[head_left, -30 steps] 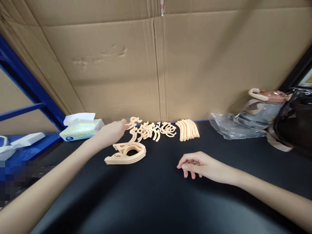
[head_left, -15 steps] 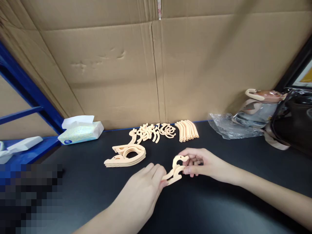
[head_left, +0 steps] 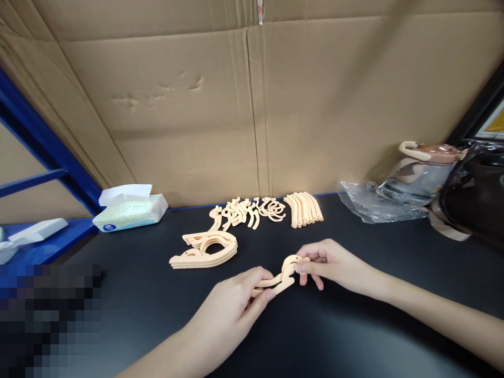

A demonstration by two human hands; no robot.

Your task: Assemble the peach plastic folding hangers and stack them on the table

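Note:
Both my hands hold one small peach-coloured curved plastic piece (head_left: 284, 273) just above the black table (head_left: 354, 325). My left hand (head_left: 232, 310) pinches its lower left end. The fingertips of my right hand (head_left: 331, 264) grip its upper right end. Behind my hands lies a stack of larger curved peach pieces (head_left: 207, 249). Further back, by the cardboard wall, sits a row of small hooked peach pieces (head_left: 246, 211) and a bundle of curved peach strips (head_left: 304, 209).
A tissue pack (head_left: 129, 208) lies at the back left beside a blue shelf frame (head_left: 47, 157). At the back right are a crumpled clear plastic bag (head_left: 374, 205), a clear jug with a pink lid (head_left: 423, 170) and a dark bag (head_left: 478, 199). A cardboard wall (head_left: 252, 105) closes the back.
My left hand drew back from the far row with one small peach piece and met my right hand, which took its other end. Since then the piece has tilted flatter between both hands.

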